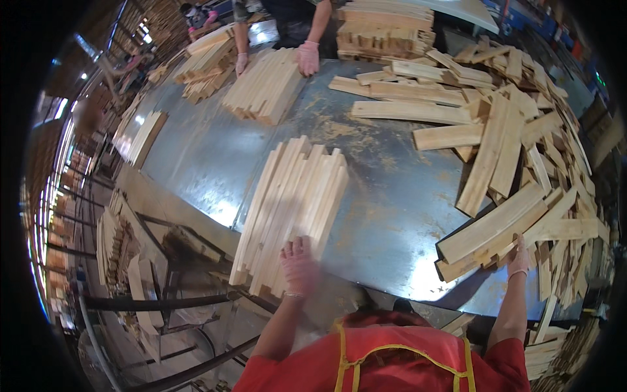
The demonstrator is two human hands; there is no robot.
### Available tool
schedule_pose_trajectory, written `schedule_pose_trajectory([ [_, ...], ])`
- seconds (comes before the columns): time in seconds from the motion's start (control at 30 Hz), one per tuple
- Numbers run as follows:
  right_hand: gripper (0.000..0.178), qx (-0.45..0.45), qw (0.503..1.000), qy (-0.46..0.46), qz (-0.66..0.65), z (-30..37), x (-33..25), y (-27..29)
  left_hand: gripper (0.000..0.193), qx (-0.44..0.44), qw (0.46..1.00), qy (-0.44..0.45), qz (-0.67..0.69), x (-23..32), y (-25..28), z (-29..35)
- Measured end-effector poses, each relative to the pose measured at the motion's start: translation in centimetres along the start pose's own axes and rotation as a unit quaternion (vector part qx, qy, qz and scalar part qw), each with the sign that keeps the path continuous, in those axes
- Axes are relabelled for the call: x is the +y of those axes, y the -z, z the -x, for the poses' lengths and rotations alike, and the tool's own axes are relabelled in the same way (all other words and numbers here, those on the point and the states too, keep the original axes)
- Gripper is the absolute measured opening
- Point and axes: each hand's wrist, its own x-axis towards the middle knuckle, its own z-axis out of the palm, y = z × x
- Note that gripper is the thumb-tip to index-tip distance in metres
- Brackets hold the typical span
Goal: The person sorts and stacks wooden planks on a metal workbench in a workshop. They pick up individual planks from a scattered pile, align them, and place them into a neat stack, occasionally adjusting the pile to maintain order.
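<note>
My left hand (299, 264), in a pink glove, rests flat on the near end of a tight row of pale wooden slats (294, 209) lying on the metal table (385, 196). My right hand (519, 258), also gloved, reaches to the right and touches the near end of a long slat (493, 225) at the edge of a big loose heap of slats (522, 150). Whether the right fingers close around that slat is unclear.
Across the table another person's gloved hands (307, 57) press on a second row of slats (264, 85). Stacked slats (385, 29) stand at the far edge. More piles (144, 134) lie at the left. A metal frame and wood stacks (121, 245) sit below the table's left side.
</note>
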Motion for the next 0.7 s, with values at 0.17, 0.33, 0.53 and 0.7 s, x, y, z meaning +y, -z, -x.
schedule_pose_trajectory([
  [0.17, 0.06, -0.211, 0.959, -0.105, -0.159, 9.6, -0.8, -8.3, 0.08, 0.084, 0.959, -0.104, -0.248, 0.4, -2.8, 1.8],
  [0.33, 0.069, -0.243, 0.967, 0.059, -0.041, 21.4, 8.2, -10.3, 0.093, -0.183, 0.917, -0.23, 0.269, 9.5, 3.5, -0.2],
  [0.53, 0.085, -0.442, 0.888, -0.028, 0.121, 30.7, 18.9, -14.1, 0.066, -0.275, 0.852, -0.231, 0.381, 20.2, -1.7, -3.3],
  [0.7, 0.079, -0.446, 0.846, 0.014, 0.291, 28.9, 6.0, -15.5, 0.033, -0.088, 0.911, -0.06, 0.398, 12.5, -5.8, -3.7],
])
